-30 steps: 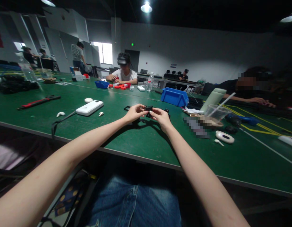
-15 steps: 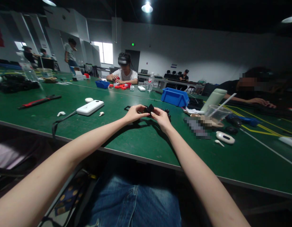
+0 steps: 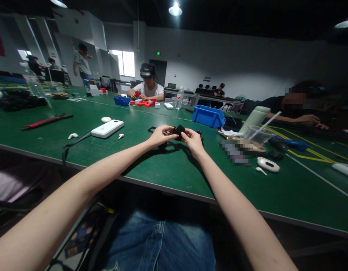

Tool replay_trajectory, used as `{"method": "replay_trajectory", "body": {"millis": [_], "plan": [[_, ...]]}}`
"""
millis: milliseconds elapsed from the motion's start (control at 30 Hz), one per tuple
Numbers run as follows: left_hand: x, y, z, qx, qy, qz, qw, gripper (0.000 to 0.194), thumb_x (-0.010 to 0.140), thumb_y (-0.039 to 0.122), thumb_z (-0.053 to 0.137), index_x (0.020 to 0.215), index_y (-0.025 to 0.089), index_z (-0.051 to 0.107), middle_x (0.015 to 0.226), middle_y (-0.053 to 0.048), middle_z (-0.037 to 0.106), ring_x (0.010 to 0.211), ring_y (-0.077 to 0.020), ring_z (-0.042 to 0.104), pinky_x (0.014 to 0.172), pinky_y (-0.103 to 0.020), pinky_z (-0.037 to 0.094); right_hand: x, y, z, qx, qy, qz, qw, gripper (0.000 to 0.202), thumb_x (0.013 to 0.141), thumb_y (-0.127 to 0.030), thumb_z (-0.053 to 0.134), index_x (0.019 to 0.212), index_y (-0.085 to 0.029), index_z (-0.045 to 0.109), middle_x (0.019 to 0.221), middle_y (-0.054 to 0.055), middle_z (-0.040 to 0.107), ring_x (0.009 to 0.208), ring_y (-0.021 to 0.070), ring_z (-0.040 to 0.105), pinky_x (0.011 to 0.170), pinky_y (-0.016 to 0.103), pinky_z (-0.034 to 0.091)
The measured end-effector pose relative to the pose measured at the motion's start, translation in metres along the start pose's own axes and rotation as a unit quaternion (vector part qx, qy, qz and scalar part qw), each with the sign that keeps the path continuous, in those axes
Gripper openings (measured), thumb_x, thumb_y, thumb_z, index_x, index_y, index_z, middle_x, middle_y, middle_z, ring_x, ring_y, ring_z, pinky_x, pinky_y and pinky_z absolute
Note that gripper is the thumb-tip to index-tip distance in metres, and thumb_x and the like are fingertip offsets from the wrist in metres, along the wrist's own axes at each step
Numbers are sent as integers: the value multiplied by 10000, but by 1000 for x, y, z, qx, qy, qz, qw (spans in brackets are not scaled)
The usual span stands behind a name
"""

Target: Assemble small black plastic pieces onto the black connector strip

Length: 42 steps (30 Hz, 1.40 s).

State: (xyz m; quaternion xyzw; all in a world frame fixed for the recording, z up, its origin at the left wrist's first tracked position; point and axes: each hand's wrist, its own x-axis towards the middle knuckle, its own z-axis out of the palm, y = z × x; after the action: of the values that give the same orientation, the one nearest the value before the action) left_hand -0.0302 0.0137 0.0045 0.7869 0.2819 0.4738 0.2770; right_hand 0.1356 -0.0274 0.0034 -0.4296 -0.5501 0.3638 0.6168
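Between my two hands is a small black blocky part (image 3: 178,131), raised a little over the green table (image 3: 168,169). My left hand (image 3: 160,136) grips its left side with thumb and fingers. On its right side, my right hand (image 3: 193,142) pinches it, thumb toward me. The part is too dark and small to name more exactly. A flat black frame-like piece (image 3: 151,129) lies just beyond my left hand. More black pieces (image 3: 201,136) show behind my right hand, partly hidden by it.
Left of my hands lie a white power bank (image 3: 107,128) with a strap, loose earbuds (image 3: 121,136) and a red-black tool (image 3: 46,121). Rightward stand a blue bin (image 3: 208,116), a green tumbler (image 3: 254,118), a plastic cup (image 3: 260,135) and an earbud case (image 3: 268,164). Co-workers sit opposite and right.
The black part has turned slightly between my fingers, and my right thumb has shifted a little on it. Both arms stay almost in place. A standing person in the background has moved an arm.
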Motion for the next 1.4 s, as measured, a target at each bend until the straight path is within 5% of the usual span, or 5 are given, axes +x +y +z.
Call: {"method": "replay_trajectory", "body": {"millis": [267, 533, 833, 1200, 1400], "plan": [[0, -3, 2, 4, 0, -4, 1000, 443, 704, 440, 672, 996, 107, 663, 973, -99, 669, 814, -172, 611, 737, -287, 480, -4, -3, 3, 7, -14, 31, 999, 281, 633, -270, 713, 890, -182, 637, 841, 10, 692, 740, 129, 635, 679, 266, 506], [1, -5, 3, 6, -5, -3, 1000, 432, 730, 439, 640, 1013, 113, 647, 980, -99, 674, 806, -172, 603, 731, -289, 473, -8, -5, 2, 13, -20, 4, 1000, 390, 534, -197, 754, 906, -164, 644, 973, 69, 709, 942, 201, 648, 843, 358, 507], [1, -6, 1, -24, -39, -9, 999, 531, 703, 421, 656, 1134, 116, 597, 915, -60, 659, 690, -127, 570, 628, -248, 456, -4, -2, 0, -19, -9, -26, 999, 284, 537, -175, 739, 810, -167, 659, 906, 62, 722, 909, 214, 666, 882, 400, 500], [2, -7, 0, 6, -60, -1, 998, 480, 636, 376, 702, 1042, 133, 623, 956, -61, 675, 760, -159, 611, 697, -283, 488, -4, -5, 1, -9, -39, -18, 999, 265, 553, -24, 626, 768, -169, 681, 962, 48, 723, 970, 216, 670, 962, 400, 456], [3, -7, 0, 5, -50, 6, 999, 404, 655, 344, 691, 993, 132, 629, 934, -65, 681, 802, -173, 625, 745, -302, 494, -3, -8, 2, -19, 4, -1, 1000, 287, 579, 11, 597, 777, -181, 675, 880, 17, 722, 927, 169, 669, 926, 361, 480]]}}
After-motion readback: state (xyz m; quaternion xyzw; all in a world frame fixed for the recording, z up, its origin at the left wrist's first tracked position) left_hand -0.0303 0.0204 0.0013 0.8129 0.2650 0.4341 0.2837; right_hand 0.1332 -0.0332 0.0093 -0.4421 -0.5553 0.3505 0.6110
